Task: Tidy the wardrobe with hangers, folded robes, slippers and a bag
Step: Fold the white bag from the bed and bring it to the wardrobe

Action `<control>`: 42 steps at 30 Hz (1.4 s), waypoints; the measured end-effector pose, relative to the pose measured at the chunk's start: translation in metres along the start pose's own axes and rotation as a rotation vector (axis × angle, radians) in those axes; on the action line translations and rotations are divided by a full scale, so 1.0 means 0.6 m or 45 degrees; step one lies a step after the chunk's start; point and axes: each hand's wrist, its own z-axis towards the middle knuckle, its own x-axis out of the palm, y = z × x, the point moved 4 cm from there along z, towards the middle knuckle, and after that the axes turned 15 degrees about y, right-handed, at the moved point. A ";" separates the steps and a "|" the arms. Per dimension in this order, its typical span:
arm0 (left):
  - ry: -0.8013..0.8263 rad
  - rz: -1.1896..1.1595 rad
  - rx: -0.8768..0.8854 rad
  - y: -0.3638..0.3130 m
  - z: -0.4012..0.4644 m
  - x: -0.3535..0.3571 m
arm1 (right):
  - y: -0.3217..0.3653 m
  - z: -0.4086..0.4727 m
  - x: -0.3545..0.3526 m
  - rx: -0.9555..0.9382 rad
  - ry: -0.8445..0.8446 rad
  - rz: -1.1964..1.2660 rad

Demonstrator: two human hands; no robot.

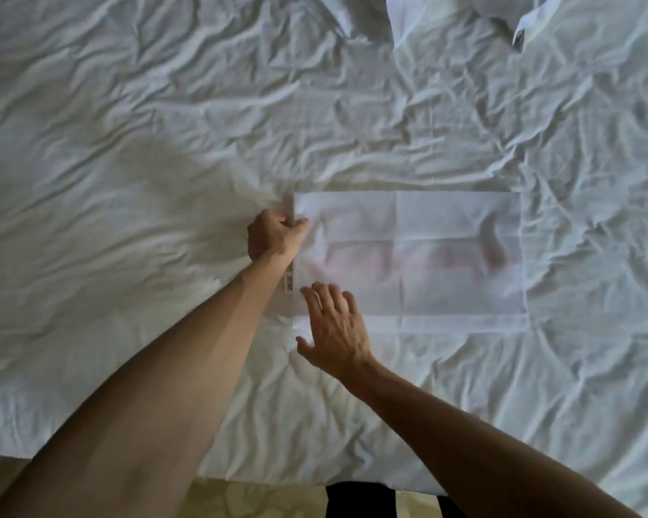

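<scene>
Rumpled white bedding (128, 125) fills nearly the whole view, its near edge ending above a strip of pale floor (262, 499) at the bottom. More white cloth (453, 16) at the top right is cut off by the frame, and what it is cannot be made out. On the bedding lies a flat, translucent white bag (427, 256), rectangular with fold creases; faint reddish and dark marks show through it, too blurred to identify. A small label (288, 284) at its left edge is unreadable. The left hand (274, 237) is curled tight on the bag's upper left edge, pinching the material between thumb and fingers, so the bag stretches away to the right of that grip. The right hand (333, 327) is spread with fingers straight at the bag's lower left corner, fingertips over its edge; whether they touch it cannot be told. Something dark (360, 500) at the bottom edge is partly hidden.
</scene>
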 end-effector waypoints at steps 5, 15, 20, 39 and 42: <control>0.099 0.024 0.070 0.005 0.028 0.011 | -0.009 0.042 0.021 0.041 -0.063 -0.056; 0.257 -0.115 0.153 -0.086 -0.049 0.013 | -0.076 -0.054 -0.067 0.336 -0.466 0.772; 0.476 -0.282 0.293 -0.216 -0.133 0.099 | -0.180 -0.160 -0.085 0.577 -0.593 1.076; 0.328 0.183 0.673 -0.272 -0.135 0.340 | -0.463 -0.257 -0.090 1.113 -0.131 0.716; -0.041 0.213 0.816 -0.249 -0.128 0.267 | -0.486 -0.230 -0.121 1.008 -0.310 0.812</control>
